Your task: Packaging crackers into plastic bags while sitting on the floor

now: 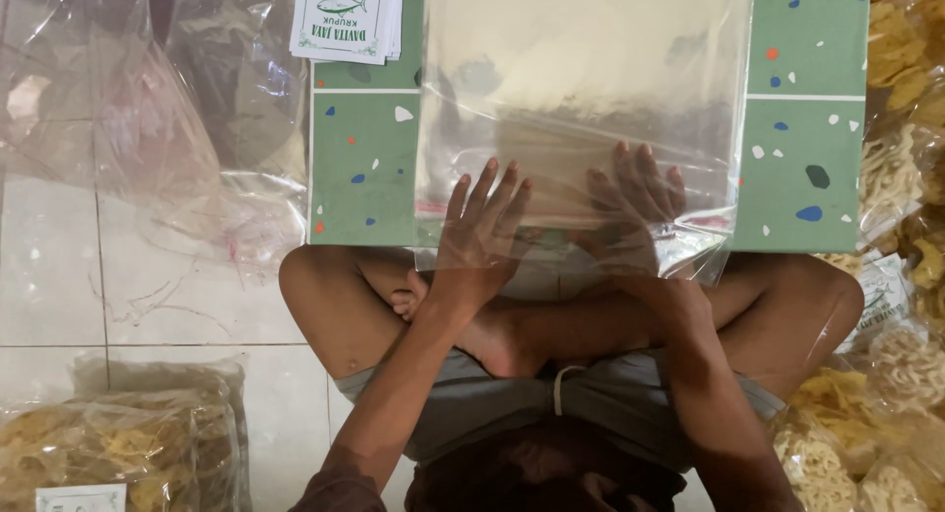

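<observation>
A green speckled board lies on a pale tiled floor. On it rests a clear plastic bag. The left hand presses its near edge, fingers spread flat; the right hand lies inside the bag's mouth, fingers extended, gripping nothing. Bagged crackers sit well left of the fingers.

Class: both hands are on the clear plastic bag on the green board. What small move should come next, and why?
Probably spread the bag's mouth: the left hand lies flat on the clear bag, the right hand seems inside its near end, and the bag looks empty and flat.
</observation>
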